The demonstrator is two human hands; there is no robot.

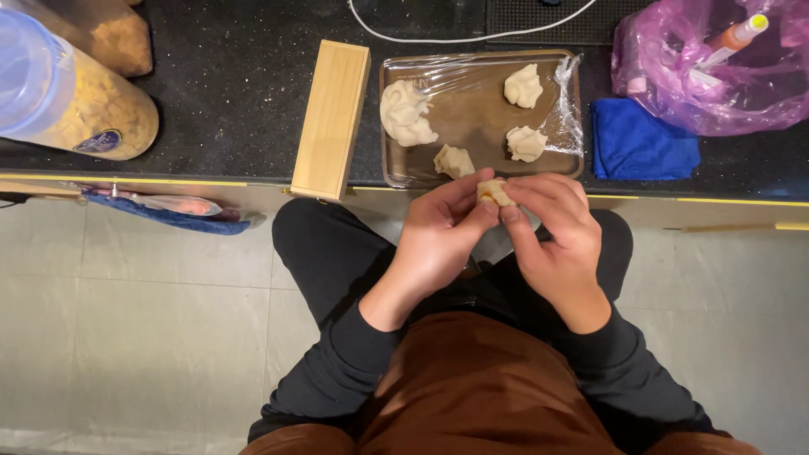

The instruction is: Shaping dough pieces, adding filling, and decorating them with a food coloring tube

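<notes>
Dough piece (494, 192) sits pinched at centre frame between the fingertips of both hands, left hand (438, 240) and right hand (558, 232) closed on it just below the film-wrapped tray (480, 118) on the counter (236, 93), near its shaped pieces.

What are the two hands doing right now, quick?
Left hand: fingers closed on the small dough piece.
Right hand: fingers pinching the same dough piece.

Just beyond the hands (497, 232), passage is blocked by the tray (480, 164); open bench (236, 101) is found far left.
</notes>
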